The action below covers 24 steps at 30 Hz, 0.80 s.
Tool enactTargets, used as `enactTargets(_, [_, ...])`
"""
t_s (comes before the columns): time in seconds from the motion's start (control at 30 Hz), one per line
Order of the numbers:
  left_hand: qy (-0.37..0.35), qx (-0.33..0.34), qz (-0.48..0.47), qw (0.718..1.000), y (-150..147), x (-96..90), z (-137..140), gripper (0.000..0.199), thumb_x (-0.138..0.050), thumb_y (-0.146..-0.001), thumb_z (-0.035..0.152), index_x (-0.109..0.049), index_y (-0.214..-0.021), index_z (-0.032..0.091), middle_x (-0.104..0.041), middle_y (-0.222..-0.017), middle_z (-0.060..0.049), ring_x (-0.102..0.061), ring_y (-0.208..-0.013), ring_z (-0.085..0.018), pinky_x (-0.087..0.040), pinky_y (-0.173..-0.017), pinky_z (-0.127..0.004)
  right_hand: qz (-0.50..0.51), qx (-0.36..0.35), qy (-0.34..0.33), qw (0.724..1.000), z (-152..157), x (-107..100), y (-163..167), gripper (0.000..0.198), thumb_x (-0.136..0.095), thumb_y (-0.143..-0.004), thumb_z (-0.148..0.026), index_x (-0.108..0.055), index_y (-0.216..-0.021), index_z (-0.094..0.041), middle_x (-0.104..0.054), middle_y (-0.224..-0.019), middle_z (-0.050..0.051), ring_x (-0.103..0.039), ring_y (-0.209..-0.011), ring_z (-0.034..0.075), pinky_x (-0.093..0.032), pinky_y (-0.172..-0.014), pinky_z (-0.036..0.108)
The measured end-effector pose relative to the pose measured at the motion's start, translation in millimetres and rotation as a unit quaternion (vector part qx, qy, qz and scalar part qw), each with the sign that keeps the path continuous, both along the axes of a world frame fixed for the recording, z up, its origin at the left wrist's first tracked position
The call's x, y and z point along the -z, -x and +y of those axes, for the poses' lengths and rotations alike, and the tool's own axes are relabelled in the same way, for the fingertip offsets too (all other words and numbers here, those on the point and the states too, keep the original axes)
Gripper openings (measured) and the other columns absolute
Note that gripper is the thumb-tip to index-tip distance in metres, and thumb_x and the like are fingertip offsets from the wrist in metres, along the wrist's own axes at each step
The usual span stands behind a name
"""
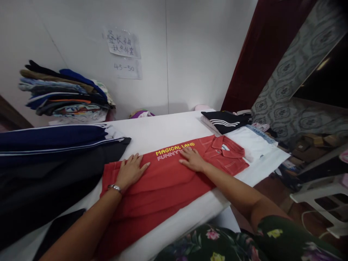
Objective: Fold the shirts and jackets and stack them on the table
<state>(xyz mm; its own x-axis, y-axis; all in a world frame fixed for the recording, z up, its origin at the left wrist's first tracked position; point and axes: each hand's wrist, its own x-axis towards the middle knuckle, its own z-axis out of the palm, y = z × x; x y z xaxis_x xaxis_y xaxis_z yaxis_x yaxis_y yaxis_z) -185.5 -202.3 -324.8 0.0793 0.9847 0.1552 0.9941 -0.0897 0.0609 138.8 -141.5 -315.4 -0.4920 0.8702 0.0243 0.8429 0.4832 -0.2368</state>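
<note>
A red collared shirt (160, 181) lies spread on the white table, its collar toward the right and its hem toward the left. Yellow and white lettering runs along its far side. My left hand (131, 170) rests flat on the cloth near the hem, fingers stretched out, a metal bracelet on the wrist. Flat on the lettering near the collar is my right hand (192, 159), its fingers spread and covering some of the letters. Neither hand grips the fabric.
Dark blue and black garments (54, 156) lie along the table's left. A tall stack of folded clothes (67, 94) stands against the wall. A black striped garment (227, 121) and a white garment (251, 141) lie at the right end. A white plastic stool (320, 195) stands right.
</note>
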Motion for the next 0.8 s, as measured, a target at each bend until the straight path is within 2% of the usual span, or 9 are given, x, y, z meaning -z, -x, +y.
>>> enactTargets(0.07, [-0.001, -0.009, -0.018, 1.000, 0, -0.2, 2, 0.062, -0.035, -0.090, 0.054, -0.056, -0.131, 0.012, -0.049, -0.145, -0.020, -0.039, -0.138, -0.034, -0.030, -0.109, -0.055, -0.005, -0.038, 0.003, 0.999, -12, 5, 8, 0.067, -0.032, -0.095, -0.065, -0.041, -0.148, -0.024, -0.026, -0.160, 0.011, -0.021, -0.147, 0.028, -0.013, -0.118, 0.050])
enactTargets(0.13, [0.007, -0.023, -0.060, 0.998, 2, -2.7, 4, 0.062, -0.036, -0.089, 0.054, -0.057, -0.129, 0.012, -0.050, -0.145, -0.019, -0.040, -0.138, -0.033, -0.028, -0.112, -0.053, -0.008, -0.038, 0.004, 0.999, -17, 8, 10, 0.066, -0.032, -0.096, -0.064, -0.043, -0.147, -0.023, -0.027, -0.159, 0.011, -0.023, -0.147, 0.029, -0.014, -0.118, 0.050])
enactTargets(0.23, [0.019, -0.060, -0.183, 0.981, 6, -11.7, 5, 0.062, -0.035, -0.088, 0.054, -0.061, -0.125, 0.012, -0.058, -0.137, -0.016, -0.051, -0.130, -0.028, -0.035, -0.111, -0.043, 0.003, -0.031, 0.001, 1.000, -15, 10, 7, 0.064, -0.033, -0.096, -0.062, -0.044, -0.146, -0.023, -0.027, -0.159, 0.011, -0.023, -0.147, 0.028, -0.013, -0.118, 0.049])
enactTargets(0.3, [0.015, -0.082, -0.261, 0.962, 8, -18.7, -3, 0.062, -0.037, -0.087, 0.056, -0.063, -0.123, 0.013, -0.064, -0.131, -0.014, -0.057, -0.124, -0.025, -0.040, -0.107, -0.037, 0.036, -0.028, 0.004, 0.999, -13, 10, 3, 0.061, -0.036, -0.096, -0.060, -0.047, -0.144, -0.024, -0.030, -0.158, 0.009, -0.024, -0.147, 0.026, -0.013, -0.119, 0.049])
enactTargets(0.37, [0.014, -0.091, -0.297, 0.950, 7, -23.1, -18, 0.062, -0.042, -0.084, 0.057, -0.064, -0.122, 0.013, -0.067, -0.126, -0.013, -0.060, -0.118, -0.025, -0.044, -0.105, -0.037, 0.112, -0.026, 0.008, 0.993, -13, 11, -2, 0.054, -0.038, -0.096, -0.055, -0.052, -0.140, -0.026, -0.040, -0.153, 0.007, -0.030, -0.144, 0.024, -0.016, -0.118, 0.048])
enactTargets(0.47, [0.024, -0.042, -0.282, 0.958, 1, -20.6, -53, 0.060, -0.050, -0.081, 0.057, -0.065, -0.121, 0.015, -0.066, -0.127, -0.012, -0.061, -0.118, -0.026, -0.044, -0.105, -0.040, 0.256, -0.031, -0.016, 0.966, -23, 10, -11, 0.046, -0.039, -0.097, -0.046, -0.058, -0.134, -0.026, -0.057, -0.139, 0.006, -0.044, -0.136, 0.022, -0.027, -0.115, 0.046])
enactTargets(0.53, [0.023, 0.006, -0.245, 0.969, -3, -13.9, -77, 0.058, -0.052, -0.081, 0.058, -0.065, -0.121, 0.017, -0.063, -0.133, -0.012, -0.057, -0.123, -0.027, -0.040, -0.110, -0.043, 0.289, -0.062, -0.026, 0.955, -37, 8, -15, 0.044, -0.043, -0.096, -0.045, -0.061, -0.131, -0.026, -0.062, -0.134, 0.008, -0.049, -0.131, 0.023, -0.029, -0.114, 0.047])
enactTargets(0.67, [-0.005, 0.032, -0.176, 0.984, -3, -1.5, -106, 0.057, -0.053, -0.083, 0.057, -0.063, -0.125, 0.020, -0.058, -0.139, -0.012, -0.049, -0.132, -0.029, -0.034, -0.114, -0.049, 0.187, -0.173, -0.005, 0.967, -67, 4, -15, 0.048, -0.053, -0.092, -0.049, -0.058, -0.134, -0.027, -0.055, -0.142, 0.009, -0.043, -0.136, 0.027, -0.017, -0.117, 0.055])
enactTargets(0.8, [-0.014, 0.032, -0.129, 0.991, -3, -4.8, -107, 0.045, -0.048, -0.087, 0.044, -0.067, -0.120, 0.020, -0.062, -0.134, -0.011, -0.053, -0.128, -0.028, -0.038, -0.111, -0.049, 0.095, -0.203, -0.030, 0.974, -78, 5, -9, 0.052, -0.057, -0.090, -0.048, -0.056, -0.136, -0.023, -0.046, -0.149, 0.012, -0.035, -0.142, 0.029, -0.012, -0.118, 0.055])
